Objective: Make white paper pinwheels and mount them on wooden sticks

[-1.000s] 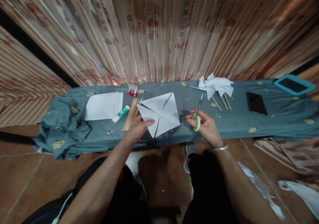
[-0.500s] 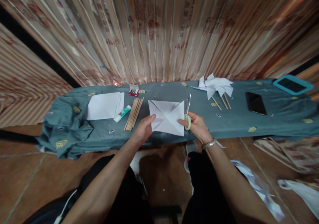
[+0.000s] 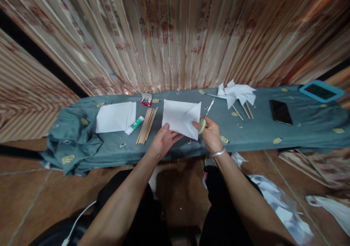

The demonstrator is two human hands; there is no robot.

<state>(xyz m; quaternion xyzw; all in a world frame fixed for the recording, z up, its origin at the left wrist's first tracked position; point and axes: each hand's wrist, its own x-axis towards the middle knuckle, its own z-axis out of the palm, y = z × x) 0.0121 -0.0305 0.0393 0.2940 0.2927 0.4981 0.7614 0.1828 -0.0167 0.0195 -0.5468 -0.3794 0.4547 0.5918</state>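
Note:
A white sheet of paper (image 3: 180,115) with a cut or crease running in from its upper right corner is held up over the cloth-covered table. My left hand (image 3: 164,140) grips its lower left edge, thumb on top and fingers beneath. With my right hand (image 3: 209,131) I hold light green-handled scissors (image 3: 205,118), blades pointing up and away, while that thumb presses the paper's right side. Left of the paper lie a bundle of wooden sticks (image 3: 147,126), a glue stick (image 3: 134,125) and a small red-and-white box (image 3: 146,100) of tiny metal pieces.
A stack of white paper (image 3: 114,116) lies at the left on the green tablecloth (image 3: 175,153). To the right are paper pinwheels (image 3: 236,92) on sticks, a black phone (image 3: 280,112) and a blue-framed tablet (image 3: 321,91). Paper scraps (image 3: 281,206) sit on the floor at right.
The paper has been turned and raised slightly, so its cuts lie differently. My left hand has shifted under its lower edge. The scissors now tilt further right.

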